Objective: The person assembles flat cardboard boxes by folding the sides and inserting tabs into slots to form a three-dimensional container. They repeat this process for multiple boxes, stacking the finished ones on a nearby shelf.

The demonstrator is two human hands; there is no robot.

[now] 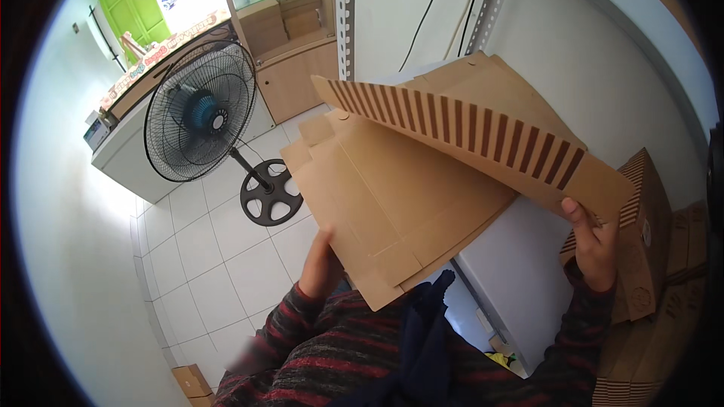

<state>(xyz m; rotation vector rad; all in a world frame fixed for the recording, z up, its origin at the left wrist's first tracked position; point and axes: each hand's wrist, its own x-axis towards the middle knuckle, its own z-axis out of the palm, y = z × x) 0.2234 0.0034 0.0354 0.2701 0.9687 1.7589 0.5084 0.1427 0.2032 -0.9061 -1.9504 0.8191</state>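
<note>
A flat, creased brown cardboard box blank [407, 181] lies tilted in front of me, its left edge toward the floor. My left hand [323, 265] grips that left edge, with most of its fingers hidden under the board. Above the blank slants a cardboard panel with dark brown stripes [467, 124]. My right hand [592, 245] is closed on this panel's lower right end, thumb on the near face and the other fingers largely behind. Whether the striped panel is joined to the blank, I cannot tell.
More flat cardboard [505, 90] lies behind the panel on a white surface [498, 271]. Made-up striped boxes [641, 256] are stacked at right. A black standing fan [204, 113] stands on the tiled floor at left, before a counter. A small carton [192, 383] sits lower left.
</note>
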